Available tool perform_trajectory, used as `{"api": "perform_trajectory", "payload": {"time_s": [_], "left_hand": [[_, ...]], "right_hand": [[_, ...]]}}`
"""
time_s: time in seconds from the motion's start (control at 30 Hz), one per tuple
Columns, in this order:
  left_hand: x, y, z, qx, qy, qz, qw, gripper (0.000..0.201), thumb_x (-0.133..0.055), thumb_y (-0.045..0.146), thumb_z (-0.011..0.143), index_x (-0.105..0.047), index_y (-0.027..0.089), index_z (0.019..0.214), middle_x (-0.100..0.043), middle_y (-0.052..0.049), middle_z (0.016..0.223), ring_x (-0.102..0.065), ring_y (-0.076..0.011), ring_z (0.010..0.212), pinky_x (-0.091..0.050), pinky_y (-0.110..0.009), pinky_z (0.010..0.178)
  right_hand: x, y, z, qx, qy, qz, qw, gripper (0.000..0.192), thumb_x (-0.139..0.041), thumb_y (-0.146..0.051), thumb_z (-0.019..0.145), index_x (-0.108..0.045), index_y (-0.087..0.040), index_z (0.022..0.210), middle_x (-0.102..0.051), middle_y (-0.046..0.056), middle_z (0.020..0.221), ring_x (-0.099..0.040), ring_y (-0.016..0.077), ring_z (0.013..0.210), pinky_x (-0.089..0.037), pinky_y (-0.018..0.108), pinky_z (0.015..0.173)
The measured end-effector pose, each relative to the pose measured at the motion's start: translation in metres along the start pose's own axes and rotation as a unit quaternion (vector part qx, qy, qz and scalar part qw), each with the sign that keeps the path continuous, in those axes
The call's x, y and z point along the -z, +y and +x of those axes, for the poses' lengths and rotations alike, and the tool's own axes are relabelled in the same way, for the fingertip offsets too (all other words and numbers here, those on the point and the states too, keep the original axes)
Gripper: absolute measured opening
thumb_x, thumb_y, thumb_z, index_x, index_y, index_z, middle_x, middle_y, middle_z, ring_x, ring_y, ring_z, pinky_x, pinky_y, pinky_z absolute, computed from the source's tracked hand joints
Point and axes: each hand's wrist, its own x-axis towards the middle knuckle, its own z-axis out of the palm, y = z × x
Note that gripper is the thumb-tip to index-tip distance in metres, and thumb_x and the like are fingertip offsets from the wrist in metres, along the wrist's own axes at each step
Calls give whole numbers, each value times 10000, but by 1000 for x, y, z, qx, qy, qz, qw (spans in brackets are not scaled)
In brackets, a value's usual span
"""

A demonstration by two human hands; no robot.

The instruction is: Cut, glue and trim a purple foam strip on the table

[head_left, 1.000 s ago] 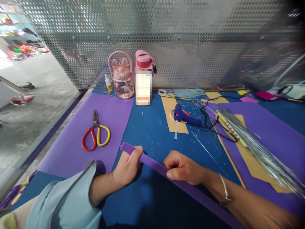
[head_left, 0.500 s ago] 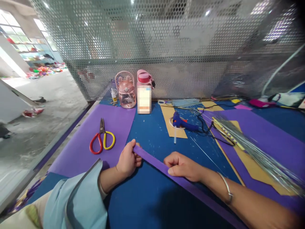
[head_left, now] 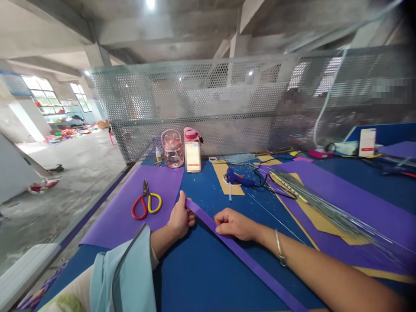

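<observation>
A long purple foam strip (head_left: 250, 264) lies slanted across the blue table (head_left: 201, 277). My left hand (head_left: 180, 219) pinches its far end between thumb and fingers. A little further along the strip, my right hand (head_left: 232, 224) grips it with curled fingers; a metal bangle is on that wrist. Red and yellow scissors (head_left: 146, 203) rest on a purple foam sheet (head_left: 130, 212) to the left of my left hand.
A blue glue gun (head_left: 237, 178) with a black cord lies on tan card behind my hands. A bundle of silver tinsel strands (head_left: 331, 212) crosses purple and tan sheets at right. Two pink water bottles (head_left: 182, 149) stand against the perforated metal screen (head_left: 227, 104).
The view has tilted upward, showing more of the room. My left hand slid to the strip's very end and lifted it slightly; my right hand kept its grip.
</observation>
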Motion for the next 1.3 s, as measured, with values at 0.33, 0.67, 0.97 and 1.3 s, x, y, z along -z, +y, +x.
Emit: {"api": "perform_trajectory", "payload": {"time_s": [0.33, 0.67, 0.97, 1.3], "left_hand": [[-4, -2, 3, -26, 25, 45, 998, 585, -535, 696, 673, -216, 220, 556, -167, 124, 408, -124, -27, 356, -83, -171, 364], [-8, -8, -11, -106, -88, 218, 966, 453, -674, 528, 678, -463, 160, 523, -409, 49, 508, -343, -73, 523, -262, -207, 491], [-7, -6, -11, -69, -125, 249, 958, 527, -528, 652, 723, -328, 203, 534, -253, 77, 480, -208, -64, 451, -137, -230, 429], [-5, -11, -2, -86, -68, 254, 961, 590, -446, 676, 774, -277, 211, 453, -222, 70, 422, -180, -55, 408, -137, -247, 414]], "right_hand": [[2, -1, -3, -21, 14, 14, 1000, 288, -534, -326, 733, -366, -190, 542, -292, -85, 497, -236, 67, 488, -191, 223, 462], [-4, 1, -5, -30, 3, 37, 999, 330, -562, -427, 770, -422, -183, 598, -387, -64, 522, -329, 77, 493, -272, 203, 472], [-10, 5, -3, -30, 26, 64, 997, 557, -452, -676, 806, -457, -167, 579, -456, -23, 514, -389, 89, 472, -299, 213, 457], [-3, 1, -2, -35, 40, 48, 997, 577, -421, -680, 821, -474, -168, 561, -450, -23, 513, -390, 99, 490, -304, 236, 484]]}}
